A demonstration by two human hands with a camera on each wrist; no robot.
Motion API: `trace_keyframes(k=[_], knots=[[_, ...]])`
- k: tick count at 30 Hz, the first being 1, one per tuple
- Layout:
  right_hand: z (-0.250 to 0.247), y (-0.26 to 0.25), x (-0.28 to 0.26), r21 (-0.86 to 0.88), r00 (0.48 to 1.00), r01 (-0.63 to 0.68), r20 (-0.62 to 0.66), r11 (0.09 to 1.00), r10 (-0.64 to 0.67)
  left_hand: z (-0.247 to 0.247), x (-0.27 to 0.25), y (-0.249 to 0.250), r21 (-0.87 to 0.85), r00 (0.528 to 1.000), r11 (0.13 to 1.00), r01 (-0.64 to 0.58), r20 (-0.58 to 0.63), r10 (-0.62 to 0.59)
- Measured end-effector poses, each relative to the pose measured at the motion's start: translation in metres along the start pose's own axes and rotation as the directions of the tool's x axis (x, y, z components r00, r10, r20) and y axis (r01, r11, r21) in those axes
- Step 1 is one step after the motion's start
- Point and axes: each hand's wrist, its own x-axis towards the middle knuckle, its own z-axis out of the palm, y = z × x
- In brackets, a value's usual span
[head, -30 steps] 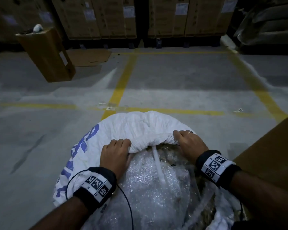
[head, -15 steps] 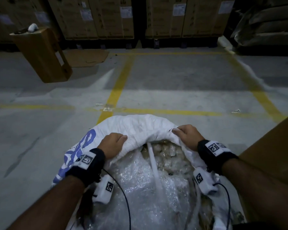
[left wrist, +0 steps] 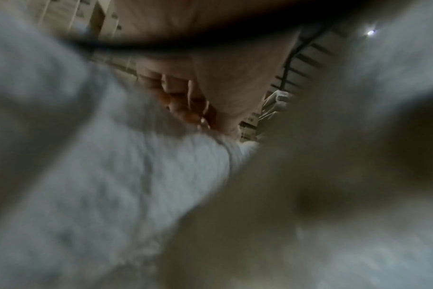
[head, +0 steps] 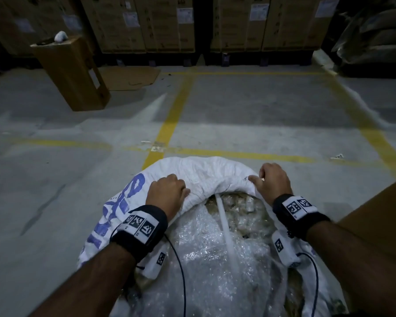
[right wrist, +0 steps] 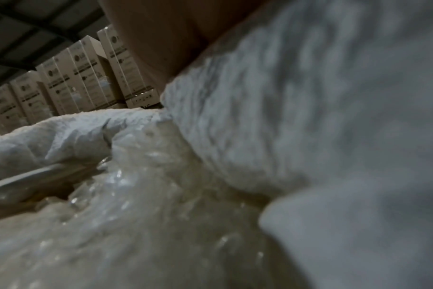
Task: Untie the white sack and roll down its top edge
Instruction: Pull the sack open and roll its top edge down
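Head view: a person's two hands work the far lip of a white sack standing open on a warehouse floor, its mouth already untied and its top edge bunched into a thick roll between the hands. The left hand curls its fingers over the roll on the printed side; the right hand is closed on the fabric at the opposite end, thumb pressed to the fold. Bubble wrap fills the opening just behind both wrists, with a pale strap lying across it.

To do the roll well, both hands should likely turn the cuff outward and down together, keeping the band even and the inner wrap out of the fold, then shift around to the near rim, which looks less tidy.

Both forearms reach forward, palms down, knuckles up. In the left wrist view, blurred fingers dig into the white weave; the right wrist view shows only cloth and wrap.
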Motion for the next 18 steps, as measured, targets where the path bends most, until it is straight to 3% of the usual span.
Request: trace_keyframes(k=[3, 6, 11, 14, 16, 18], knots=[[-0.002, -0.005, -0.011, -0.087, 0.996, 0.092, 0.012, 0.992, -0.092, -0.015, -0.024, -0.01, -0.048, 0.998, 0.998, -0.05, 0.041, 0.052], [-0.008, -0.013, -0.022, -0.182, 0.989, 0.144, -0.006, 0.973, -0.148, -0.024, -0.047, -0.018, -0.152, 0.996, 0.988, 0.001, 0.09, 0.013], [-0.023, -0.046, -0.04, -0.349, 0.943, 0.278, -0.081, 0.895, -0.324, -0.023, -0.069, -0.032, -0.043, 0.97, 0.998, 0.043, 0.241, -0.032], [-0.016, -0.078, -0.052, -0.262, 0.832, 0.508, -0.097, 0.82, -0.546, -0.022, -0.079, -0.041, -0.082, 0.967, 0.996, 0.047, 0.254, -0.025], [0.0, -0.095, -0.061, -0.193, 0.73, 0.669, -0.015, 0.718, -0.684, -0.02, -0.084, -0.046, -0.154, 0.964, 0.983, 0.105, 0.259, -0.062], [0.019, -0.104, -0.07, -0.146, 0.66, 0.75, 0.089, 0.646, -0.746, -0.018, -0.086, -0.052, -0.181, 0.963, 0.972, 0.147, 0.252, -0.099]])
